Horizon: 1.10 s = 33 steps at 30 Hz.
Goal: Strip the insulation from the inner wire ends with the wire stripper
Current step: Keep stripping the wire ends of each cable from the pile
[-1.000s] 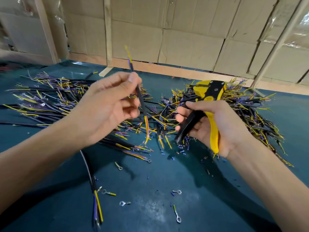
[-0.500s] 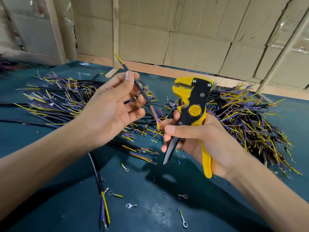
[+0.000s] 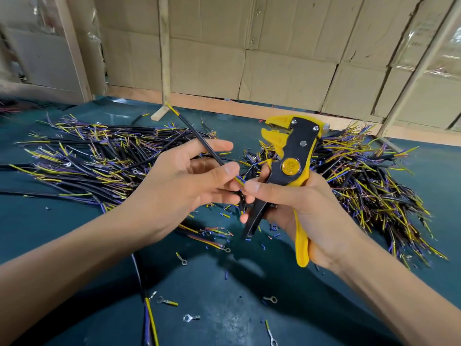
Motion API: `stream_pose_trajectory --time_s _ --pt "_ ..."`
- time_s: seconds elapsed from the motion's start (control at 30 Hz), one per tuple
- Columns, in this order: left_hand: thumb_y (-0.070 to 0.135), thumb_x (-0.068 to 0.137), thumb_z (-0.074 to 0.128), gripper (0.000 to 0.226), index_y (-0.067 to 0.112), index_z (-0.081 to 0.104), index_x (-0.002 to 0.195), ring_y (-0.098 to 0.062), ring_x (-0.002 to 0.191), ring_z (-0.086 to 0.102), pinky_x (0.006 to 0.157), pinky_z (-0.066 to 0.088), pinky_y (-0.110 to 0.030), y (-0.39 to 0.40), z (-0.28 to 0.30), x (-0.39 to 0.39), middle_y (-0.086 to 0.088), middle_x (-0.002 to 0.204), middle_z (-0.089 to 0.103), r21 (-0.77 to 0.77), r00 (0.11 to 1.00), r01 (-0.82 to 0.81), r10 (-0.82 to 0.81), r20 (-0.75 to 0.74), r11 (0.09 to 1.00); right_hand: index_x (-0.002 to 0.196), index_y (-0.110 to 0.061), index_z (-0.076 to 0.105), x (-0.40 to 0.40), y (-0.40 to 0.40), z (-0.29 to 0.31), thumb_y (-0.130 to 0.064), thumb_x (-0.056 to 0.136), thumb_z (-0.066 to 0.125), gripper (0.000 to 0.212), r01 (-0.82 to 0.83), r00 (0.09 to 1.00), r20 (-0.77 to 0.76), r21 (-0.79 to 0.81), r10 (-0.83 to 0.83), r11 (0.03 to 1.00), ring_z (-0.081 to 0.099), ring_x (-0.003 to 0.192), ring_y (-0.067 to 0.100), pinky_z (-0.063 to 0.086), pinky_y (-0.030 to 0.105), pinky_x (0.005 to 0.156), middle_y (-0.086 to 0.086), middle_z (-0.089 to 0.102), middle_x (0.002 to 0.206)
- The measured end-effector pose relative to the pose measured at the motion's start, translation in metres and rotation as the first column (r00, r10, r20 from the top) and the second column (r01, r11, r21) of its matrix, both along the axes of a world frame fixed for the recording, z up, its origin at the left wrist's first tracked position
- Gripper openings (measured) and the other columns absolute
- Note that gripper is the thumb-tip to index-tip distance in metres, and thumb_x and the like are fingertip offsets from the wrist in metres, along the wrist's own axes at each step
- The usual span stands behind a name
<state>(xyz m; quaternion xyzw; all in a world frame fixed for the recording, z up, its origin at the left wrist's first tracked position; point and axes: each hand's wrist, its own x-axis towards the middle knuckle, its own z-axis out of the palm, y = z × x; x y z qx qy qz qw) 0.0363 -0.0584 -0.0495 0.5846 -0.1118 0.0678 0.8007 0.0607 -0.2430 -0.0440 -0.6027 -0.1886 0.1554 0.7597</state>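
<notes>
Left hand point(image 3: 184, 181): pinching one black cable point(image 3: 199, 138) between thumb and forefinger, near its lower end, jacket slanting up and away to a far tip of bare-looking yellow and blue cores. Near end, with short yellow and blue inner wires point(image 3: 240, 180), touching the right thumb tip. Right hand point(image 3: 296, 208): wrapped round the wire stripper point(image 3: 290, 168), yellow handle in the palm, black handle under the fingers, head pointing up, mouth gaping and holding nothing. Wires not yet fed in.

Handling, as a judgement: light, springy cable, jacket smooth and likely to twist in a loose pinch; inner cores thin, soft, easy to nick or kink. Best held on the jacket just behind the split, cores left free and straight for the mouth of the tool.

Round about: teal tabletop point(image 3: 74, 236), one heap of cables point(image 3: 99, 156) to the left, another heap point(image 3: 369, 186) to the right behind the tool, ring terminals point(image 3: 190, 318) and cut insulation bits point(image 3: 225, 216) scattered near. Cardboard wall point(image 3: 287, 53) behind.
</notes>
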Motion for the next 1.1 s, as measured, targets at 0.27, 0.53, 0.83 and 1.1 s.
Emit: stream_pose_trajectory --time_s 0.27,0.53,0.83,1.1 --pt "0.01 0.069 0.075 0.051 0.005 0.067 0.119 -0.02 0.062 0.063 0.05 0.047 -0.025 0.006 0.006 -0.003 -0.012 0.07 0.062 0.134 0.993 0.077 -0.064 -0.1 0.988 0.079 -0.008 0.067 0.003 -0.001 0.001 0.005 0.07 0.073 0.017 0.029 0.998 -0.051 0.054 -0.027 0.998 0.059 0.069 0.03 0.058 0.052 0.066 0.013 0.059 0.073" --pt "0.0 0.071 0.079 0.04 0.008 0.075 0.11 -0.018 0.056 0.057 0.049 0.047 -0.025 0.021 0.013 -0.005 -0.011 0.07 0.06 0.19 0.927 0.307 -0.248 -0.281 0.933 0.088 -0.003 0.059 0.002 -0.002 0.0 0.012 0.071 0.073 0.026 0.048 0.999 0.015 0.061 -0.05 0.997 0.062 0.065 0.03 0.057 0.043 0.061 0.013 0.063 0.069" --pt "0.008 0.069 0.073 0.046 0.009 0.074 0.115 -0.011 0.057 0.052 0.048 0.042 -0.022 0.028 0.02 -0.002 -0.002 0.076 0.059 -0.098 0.954 0.253 -0.265 -0.143 0.963 0.093 0.005 0.07 0.002 -0.01 -0.005 0.002 0.083 0.066 0.011 -0.254 0.967 -0.003 -0.123 0.256 0.959 0.07 0.071 0.043 0.059 0.05 0.066 0.031 0.068 0.082" --pt "0.002 0.096 0.051 0.039 -0.006 0.051 0.134 -0.005 0.062 0.066 0.052 0.05 -0.015 0.031 0.019 -0.002 0.008 0.072 0.068 0.093 0.983 0.152 -0.141 -0.12 0.984 0.097 0.004 0.071 0.0 -0.007 -0.013 -0.004 0.084 0.069 0.015 -0.352 0.933 0.048 -0.087 0.357 0.932 0.072 0.075 0.043 0.059 0.048 0.066 0.031 0.07 0.086"
